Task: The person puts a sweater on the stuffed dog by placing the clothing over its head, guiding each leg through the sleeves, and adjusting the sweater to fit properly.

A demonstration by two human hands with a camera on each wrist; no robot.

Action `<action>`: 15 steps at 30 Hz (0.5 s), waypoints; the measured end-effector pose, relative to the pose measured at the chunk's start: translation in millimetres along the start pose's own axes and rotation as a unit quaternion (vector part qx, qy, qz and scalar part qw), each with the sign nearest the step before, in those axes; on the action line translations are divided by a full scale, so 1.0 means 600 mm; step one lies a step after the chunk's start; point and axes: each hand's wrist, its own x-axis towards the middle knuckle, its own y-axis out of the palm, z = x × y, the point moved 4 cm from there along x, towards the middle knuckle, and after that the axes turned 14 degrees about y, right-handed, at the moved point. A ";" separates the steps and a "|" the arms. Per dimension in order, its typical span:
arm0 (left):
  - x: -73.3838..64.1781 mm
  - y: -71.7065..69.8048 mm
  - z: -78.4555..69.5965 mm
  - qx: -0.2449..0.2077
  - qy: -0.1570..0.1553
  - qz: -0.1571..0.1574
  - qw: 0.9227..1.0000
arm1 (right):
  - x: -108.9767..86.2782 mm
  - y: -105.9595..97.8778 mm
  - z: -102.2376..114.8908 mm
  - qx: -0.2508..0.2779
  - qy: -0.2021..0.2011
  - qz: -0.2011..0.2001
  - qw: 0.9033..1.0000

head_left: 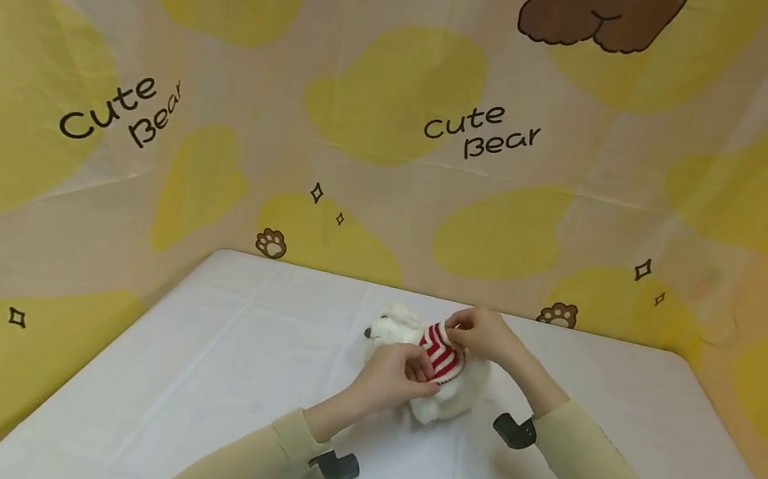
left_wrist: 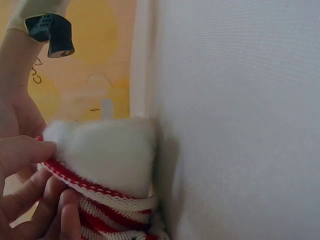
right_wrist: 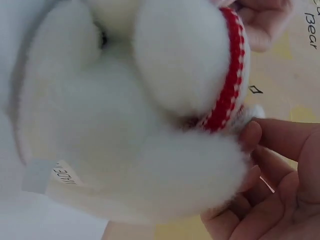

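Note:
A white plush toy animal (head_left: 455, 397) lies on the table with its head toward the left. Around its body is a red-and-white striped knitted sweater (head_left: 440, 352). My left hand (head_left: 387, 376) pinches the near side of the sweater's hem; in the left wrist view its thumb (left_wrist: 27, 152) lies over the red edge, with the fingers beneath. On the far side, my right hand (head_left: 485, 335) pinches the knit between thumb and fingers. The right wrist view shows the toy's fluffy underside (right_wrist: 100, 125) and a label (right_wrist: 65, 172); part of the sweater is hidden behind the fur.
The white table (head_left: 240, 384) reaches back to a yellow and beige printed cloth (head_left: 390, 106) hanging behind and beside it. Black wrist devices (head_left: 336, 467) sit at both sleeve cuffs, close above the tabletop.

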 end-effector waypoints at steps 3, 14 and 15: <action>-0.001 -0.001 0.000 0.013 0.014 0.000 1.000 | 0.002 0.000 -0.005 0.009 0.017 0.025 1.000; -0.004 -0.008 0.004 0.009 0.058 -0.001 0.998 | 0.000 -0.010 -0.008 -0.027 0.041 0.076 0.996; -0.004 -0.008 0.004 0.010 0.056 0.001 0.998 | 0.001 -0.010 -0.010 -0.024 0.043 0.081 0.996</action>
